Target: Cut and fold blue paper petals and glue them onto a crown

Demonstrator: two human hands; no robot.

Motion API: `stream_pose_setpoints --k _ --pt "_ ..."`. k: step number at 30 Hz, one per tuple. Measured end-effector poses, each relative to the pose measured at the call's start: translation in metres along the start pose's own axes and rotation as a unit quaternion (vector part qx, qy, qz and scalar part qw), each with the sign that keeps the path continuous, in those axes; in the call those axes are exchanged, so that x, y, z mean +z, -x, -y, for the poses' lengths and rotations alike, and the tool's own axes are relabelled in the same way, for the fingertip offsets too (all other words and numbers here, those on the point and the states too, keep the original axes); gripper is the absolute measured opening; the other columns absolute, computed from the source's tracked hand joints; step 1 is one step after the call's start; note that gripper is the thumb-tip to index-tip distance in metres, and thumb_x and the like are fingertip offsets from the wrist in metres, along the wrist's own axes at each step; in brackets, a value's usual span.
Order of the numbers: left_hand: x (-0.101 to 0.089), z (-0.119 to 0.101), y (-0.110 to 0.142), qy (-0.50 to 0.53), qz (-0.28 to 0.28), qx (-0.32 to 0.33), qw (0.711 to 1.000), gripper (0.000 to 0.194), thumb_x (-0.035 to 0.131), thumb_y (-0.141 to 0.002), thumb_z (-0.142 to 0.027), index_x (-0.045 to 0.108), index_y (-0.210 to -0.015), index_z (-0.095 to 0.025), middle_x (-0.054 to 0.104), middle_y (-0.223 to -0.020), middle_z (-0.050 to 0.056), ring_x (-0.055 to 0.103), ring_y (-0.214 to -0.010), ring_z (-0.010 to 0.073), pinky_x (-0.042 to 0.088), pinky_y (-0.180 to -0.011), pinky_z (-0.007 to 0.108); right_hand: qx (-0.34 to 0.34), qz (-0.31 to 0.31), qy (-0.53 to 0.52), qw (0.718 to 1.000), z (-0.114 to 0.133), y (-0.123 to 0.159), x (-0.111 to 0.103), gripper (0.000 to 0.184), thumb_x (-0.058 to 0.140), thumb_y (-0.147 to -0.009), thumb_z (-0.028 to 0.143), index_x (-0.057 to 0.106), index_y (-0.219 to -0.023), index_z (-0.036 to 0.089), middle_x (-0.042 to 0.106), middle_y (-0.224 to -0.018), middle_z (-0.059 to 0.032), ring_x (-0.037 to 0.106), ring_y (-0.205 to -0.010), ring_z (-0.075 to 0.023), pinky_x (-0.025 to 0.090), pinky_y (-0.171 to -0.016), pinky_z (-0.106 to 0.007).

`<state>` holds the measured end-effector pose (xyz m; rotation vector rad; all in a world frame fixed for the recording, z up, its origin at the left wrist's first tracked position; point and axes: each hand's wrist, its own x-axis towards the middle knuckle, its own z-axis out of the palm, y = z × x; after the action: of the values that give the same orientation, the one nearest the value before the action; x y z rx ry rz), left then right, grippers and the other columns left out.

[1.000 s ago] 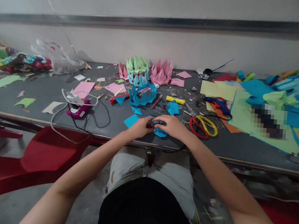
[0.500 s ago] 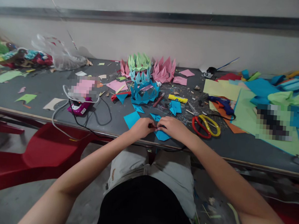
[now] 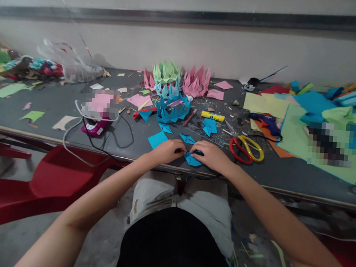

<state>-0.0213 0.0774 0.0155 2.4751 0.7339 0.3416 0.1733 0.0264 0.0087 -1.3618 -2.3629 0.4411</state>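
At the table's front edge lies a folded piece of blue paper (image 3: 192,160), flat, with creases showing. My left hand (image 3: 168,150) pinches its upper left edge, fingertips pressed together. My right hand (image 3: 208,154) has curled fingers on its upper right side, covering part of it. Just beyond the hands is another folded blue paper (image 3: 187,138). A flat blue sheet (image 3: 157,139) rests left of my left hand, and a small blue folded piece (image 3: 165,128) sits behind it. Farther back stands a blue paper crown (image 3: 172,110).
Scissors (image 3: 252,149) with red and yellow handles lie right of my right hand. A yellow glue stick (image 3: 212,116), a blue glue gun (image 3: 267,124) and coloured sheets (image 3: 290,137) are beyond. At left, a purple power strip (image 3: 94,127) trails cables. Pink crown (image 3: 196,82) behind.
My hands have moved slightly apart, the right one a little to the right, so more of the folded blue paper shows between them. The view has shifted slightly.
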Motion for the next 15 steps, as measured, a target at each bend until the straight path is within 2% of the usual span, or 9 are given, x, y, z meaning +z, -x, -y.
stream_pose_setpoints --k 4,10,13,15 --pt "-0.002 0.0 -0.001 0.001 0.013 -0.002 1.0 0.014 0.054 -0.078 -0.009 0.065 -0.085 -0.014 0.064 -0.084 0.005 0.059 -0.075 0.0134 0.043 -0.067 0.022 0.032 -0.026 -0.079 0.996 -0.005 0.001 0.006 0.007 0.059 -0.079 0.02 0.065 -0.083 0.019 0.067 -0.089 -0.0048 0.06 -0.083 -0.018 0.044 -0.076 -0.03" --pt "-0.001 -0.001 -0.003 0.029 0.004 -0.039 0.999 0.011 0.056 -0.075 -0.009 0.064 -0.08 -0.015 0.063 -0.079 0.002 0.056 -0.069 0.0117 0.04 -0.061 0.02 0.133 -0.074 -0.186 0.971 -0.017 -0.003 0.011 0.01 0.066 -0.07 0.023 0.067 -0.079 0.019 0.069 -0.079 -0.0023 0.061 -0.069 -0.0161 0.046 -0.064 -0.027" --pt "0.0 -0.002 -0.004 0.037 0.004 -0.061 0.997 0.008 0.057 -0.074 -0.01 0.064 -0.077 -0.015 0.062 -0.074 0.001 0.054 -0.064 0.0109 0.038 -0.058 0.02 0.137 -0.062 -0.214 0.965 -0.024 -0.002 0.009 0.012 0.066 -0.069 0.024 0.068 -0.08 0.018 0.07 -0.079 -0.0025 0.061 -0.07 -0.0162 0.046 -0.065 -0.027" --pt "0.002 -0.002 -0.003 0.039 -0.001 -0.066 0.997 0.008 0.057 -0.074 -0.011 0.064 -0.076 -0.014 0.061 -0.073 0.001 0.052 -0.063 0.0106 0.037 -0.057 0.02 0.117 -0.04 -0.212 0.97 -0.028 0.0 0.006 0.014 0.065 -0.07 0.023 0.068 -0.082 0.018 0.069 -0.082 -0.0031 0.061 -0.071 -0.0163 0.047 -0.065 -0.027"
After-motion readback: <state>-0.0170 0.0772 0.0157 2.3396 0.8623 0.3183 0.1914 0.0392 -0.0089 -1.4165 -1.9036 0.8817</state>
